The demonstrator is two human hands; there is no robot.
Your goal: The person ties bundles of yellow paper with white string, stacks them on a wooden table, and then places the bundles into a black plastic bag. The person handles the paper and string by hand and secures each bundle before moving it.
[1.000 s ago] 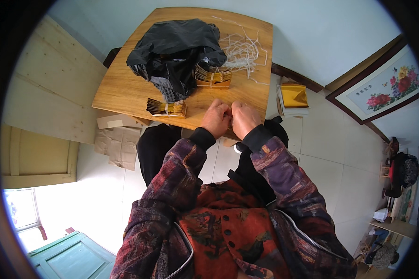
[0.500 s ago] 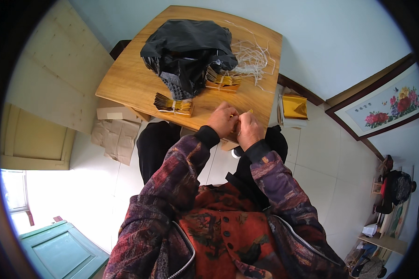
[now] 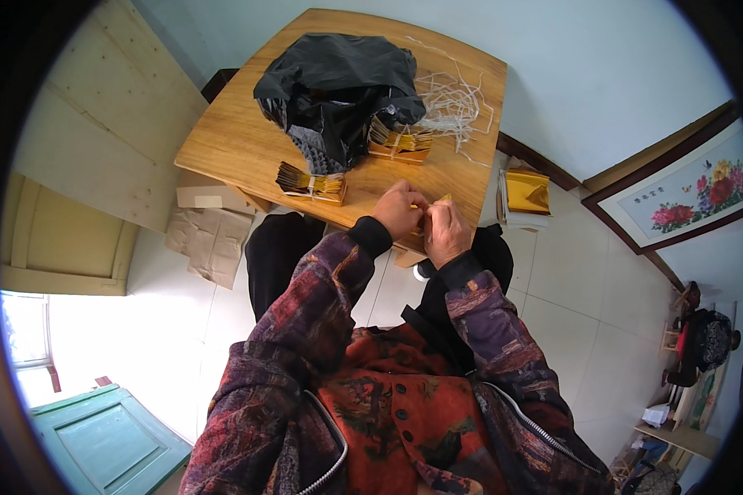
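Close together at the table's near edge, my left hand (image 3: 399, 210) and my right hand (image 3: 447, 233) pinch a small piece of yellow-gold paper (image 3: 447, 198). Its tip pokes out above the right fingers; the rest is hidden between the hands. Left of them lies a bundle of folded gold paper (image 3: 312, 183), tied round with pale string. A second tied bundle (image 3: 400, 144) sits farther back, against a crumpled black plastic bag (image 3: 334, 78).
Loose white strings (image 3: 454, 103) lie tangled at the right of the wooden table (image 3: 223, 136). Beyond its right edge is a stack topped with gold sheets (image 3: 527, 192). Brown paper (image 3: 215, 239) lies on the floor at left. A framed flower picture (image 3: 677, 186) leans at right.
The whole view has shifted slightly. Both hands stay together at the table edge, with small finger movements around the gold paper. The bundles and bag have not moved on the table.
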